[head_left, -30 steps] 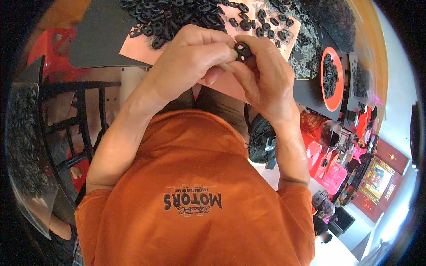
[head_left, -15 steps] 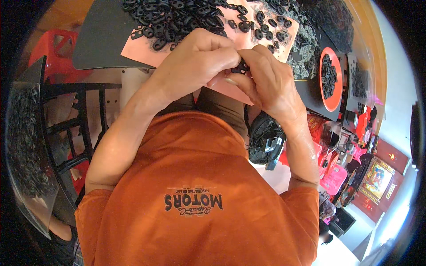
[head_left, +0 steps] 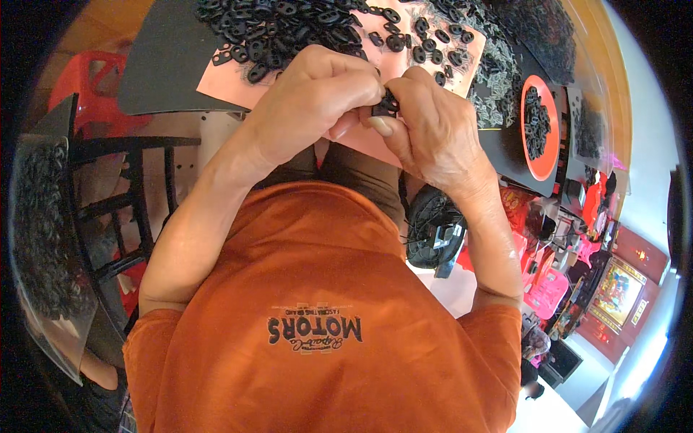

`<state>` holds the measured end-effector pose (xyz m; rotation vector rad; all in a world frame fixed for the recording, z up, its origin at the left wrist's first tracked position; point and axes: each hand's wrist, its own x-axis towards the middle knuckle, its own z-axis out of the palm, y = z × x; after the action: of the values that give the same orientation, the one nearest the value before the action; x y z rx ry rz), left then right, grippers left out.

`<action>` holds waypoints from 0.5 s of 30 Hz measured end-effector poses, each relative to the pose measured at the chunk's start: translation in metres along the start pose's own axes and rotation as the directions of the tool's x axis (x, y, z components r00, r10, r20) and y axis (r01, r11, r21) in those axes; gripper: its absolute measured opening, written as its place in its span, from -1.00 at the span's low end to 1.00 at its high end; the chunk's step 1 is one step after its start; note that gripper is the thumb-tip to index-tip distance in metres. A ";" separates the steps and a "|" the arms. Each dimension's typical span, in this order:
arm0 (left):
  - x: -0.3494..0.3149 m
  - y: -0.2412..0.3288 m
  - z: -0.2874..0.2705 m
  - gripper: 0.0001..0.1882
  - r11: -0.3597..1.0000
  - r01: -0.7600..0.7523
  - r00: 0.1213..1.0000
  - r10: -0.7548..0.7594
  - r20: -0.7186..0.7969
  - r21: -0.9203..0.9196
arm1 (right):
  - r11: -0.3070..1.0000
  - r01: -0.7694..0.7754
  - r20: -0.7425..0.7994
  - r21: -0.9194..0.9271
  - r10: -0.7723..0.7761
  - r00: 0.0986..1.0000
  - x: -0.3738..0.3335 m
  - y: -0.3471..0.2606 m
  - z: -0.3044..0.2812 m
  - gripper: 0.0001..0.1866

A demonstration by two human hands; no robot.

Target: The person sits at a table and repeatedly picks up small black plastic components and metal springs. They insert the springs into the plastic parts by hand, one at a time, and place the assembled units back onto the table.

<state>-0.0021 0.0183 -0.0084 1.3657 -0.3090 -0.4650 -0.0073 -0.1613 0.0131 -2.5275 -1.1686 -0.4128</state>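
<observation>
Above the near edge of the table, my left hand (head_left: 321, 97) and my right hand (head_left: 437, 130) meet with their fingertips together. Between the thumb and finger of my right hand is a small black cord lock (head_left: 386, 106) with holes in it. The fingers of my left hand are curled closed against the same piece; their tips are partly hidden. Just beyond my hands, a heap of black two-hole cord locks (head_left: 281, 32) lies on a pink sheet (head_left: 224, 81). Looser cord locks (head_left: 429, 45) are scattered on its right part.
Right of the sheet lies a pile of small greyish pieces (head_left: 497, 86). An orange-red plate (head_left: 541, 171) holds more black pieces. A red stool (head_left: 90, 90), a black chair frame (head_left: 108, 209) and a clear bag of black pieces (head_left: 43, 231) are at the left. Another person's arm (head_left: 99, 369) shows lower left.
My hands stay together in nearly the same place. The right thumb and fingers have shifted slightly, and more of the black cord lock shows between them.
</observation>
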 end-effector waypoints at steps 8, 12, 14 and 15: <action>0.002 -0.004 -0.001 -0.73 1.000 -0.016 0.999 0.016 0.037 0.002 | 0.994 0.016 0.024 -0.110 -0.014 1.000 0.002 -0.006 -0.001 -0.56; 0.001 -0.004 0.002 -0.68 1.000 -0.014 1.000 0.014 0.000 -0.017 | 0.993 0.019 0.046 -0.119 -0.014 0.999 0.001 -0.004 0.001 -0.53; 0.000 -0.003 0.002 -0.71 1.000 0.010 1.000 -0.010 0.007 0.007 | 0.995 0.049 0.058 -0.085 -0.044 0.997 0.001 -0.001 -0.001 -0.53; 0.000 -0.002 0.001 -0.73 0.999 0.017 1.000 -0.017 0.017 0.033 | 0.999 0.029 0.039 -0.031 -0.028 0.999 0.000 0.000 -0.001 -0.53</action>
<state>-0.0033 0.0173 -0.0104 1.3974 -0.3207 -0.4880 -0.0074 -0.1621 0.0135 -2.5591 -1.2227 -0.3946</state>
